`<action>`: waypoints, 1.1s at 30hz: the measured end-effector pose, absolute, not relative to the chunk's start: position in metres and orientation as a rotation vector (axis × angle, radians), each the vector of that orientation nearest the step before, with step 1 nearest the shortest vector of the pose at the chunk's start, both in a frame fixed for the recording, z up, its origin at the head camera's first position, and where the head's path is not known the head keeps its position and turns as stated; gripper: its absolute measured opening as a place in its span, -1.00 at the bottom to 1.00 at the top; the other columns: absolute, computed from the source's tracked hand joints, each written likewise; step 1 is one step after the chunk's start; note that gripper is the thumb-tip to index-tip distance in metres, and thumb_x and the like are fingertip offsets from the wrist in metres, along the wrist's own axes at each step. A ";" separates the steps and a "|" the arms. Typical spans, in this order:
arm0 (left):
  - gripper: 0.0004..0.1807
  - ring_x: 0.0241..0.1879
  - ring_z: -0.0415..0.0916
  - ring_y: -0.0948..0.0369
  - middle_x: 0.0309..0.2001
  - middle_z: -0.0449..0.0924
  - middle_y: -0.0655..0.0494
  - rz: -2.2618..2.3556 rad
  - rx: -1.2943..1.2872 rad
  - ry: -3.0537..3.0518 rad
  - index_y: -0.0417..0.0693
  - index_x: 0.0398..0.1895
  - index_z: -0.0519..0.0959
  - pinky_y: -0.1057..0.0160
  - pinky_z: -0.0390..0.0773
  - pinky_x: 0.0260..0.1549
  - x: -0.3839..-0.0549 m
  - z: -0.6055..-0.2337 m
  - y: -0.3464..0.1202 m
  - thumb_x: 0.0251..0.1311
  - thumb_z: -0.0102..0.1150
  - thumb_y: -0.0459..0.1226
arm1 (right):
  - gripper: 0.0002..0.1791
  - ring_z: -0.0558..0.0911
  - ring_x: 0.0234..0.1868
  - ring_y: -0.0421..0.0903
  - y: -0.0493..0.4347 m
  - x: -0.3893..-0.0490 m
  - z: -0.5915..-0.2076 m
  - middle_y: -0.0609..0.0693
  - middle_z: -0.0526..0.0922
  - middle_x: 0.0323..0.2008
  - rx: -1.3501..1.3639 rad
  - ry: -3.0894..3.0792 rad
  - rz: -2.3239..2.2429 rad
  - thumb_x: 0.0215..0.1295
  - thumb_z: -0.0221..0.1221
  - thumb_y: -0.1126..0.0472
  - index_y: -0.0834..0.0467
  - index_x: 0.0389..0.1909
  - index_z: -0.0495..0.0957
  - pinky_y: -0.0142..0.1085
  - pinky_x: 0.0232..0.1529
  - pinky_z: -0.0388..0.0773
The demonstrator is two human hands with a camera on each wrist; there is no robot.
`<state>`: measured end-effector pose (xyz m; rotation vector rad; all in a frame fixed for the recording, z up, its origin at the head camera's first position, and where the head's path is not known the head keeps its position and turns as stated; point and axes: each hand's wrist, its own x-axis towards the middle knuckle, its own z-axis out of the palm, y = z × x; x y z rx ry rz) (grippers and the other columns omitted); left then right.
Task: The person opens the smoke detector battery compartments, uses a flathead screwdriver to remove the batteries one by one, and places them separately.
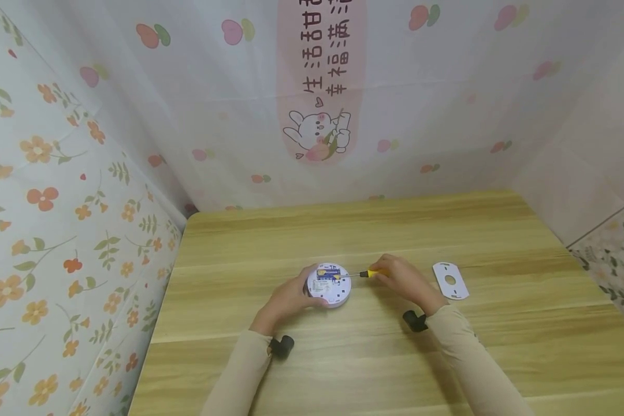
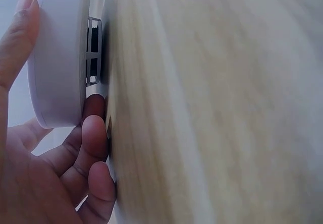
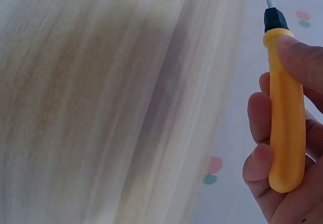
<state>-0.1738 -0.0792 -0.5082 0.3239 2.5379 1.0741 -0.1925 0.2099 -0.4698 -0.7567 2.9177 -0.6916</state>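
Note:
A round white smoke detector point(image 1: 335, 297) lies back side up on the table, its battery bay facing upward. Blue batteries point(image 1: 328, 272) show in the bay. My left hand point(image 1: 289, 297) grips the detector's left side, thumb near the front edge. In the left wrist view, the fingers curl by the rim of the white housing point(image 2: 59, 62), close over the wood. My right hand point(image 1: 401, 279) holds a yellow-handled screwdriver point(image 3: 286, 108) with a black collar, fingers and thumb round the handle. Its metal shaft point(image 1: 351, 275) reaches left over the detector, with the tip at the batteries.
A white mounting plate point(image 1: 460, 286) with a round central hole lies to the right of my right hand. The wooden table point(image 1: 229, 248) meets a printed curtain point(image 1: 208, 104) at the back. Flowered cloth point(image 1: 47, 248) hangs along the left side.

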 end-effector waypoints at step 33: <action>0.14 0.31 0.34 -0.13 0.39 0.32 -0.07 1.043 0.318 2.549 0.26 0.51 0.04 -0.18 0.33 0.25 -0.175 -0.509 -0.078 -0.17 0.40 0.25 | -0.82 0.67 -0.13 0.07 0.215 -0.197 -0.487 0.14 0.72 -0.19 -0.655 2.831 -0.851 0.26 0.22 0.30 0.27 -0.17 0.66 -0.01 -0.05 0.60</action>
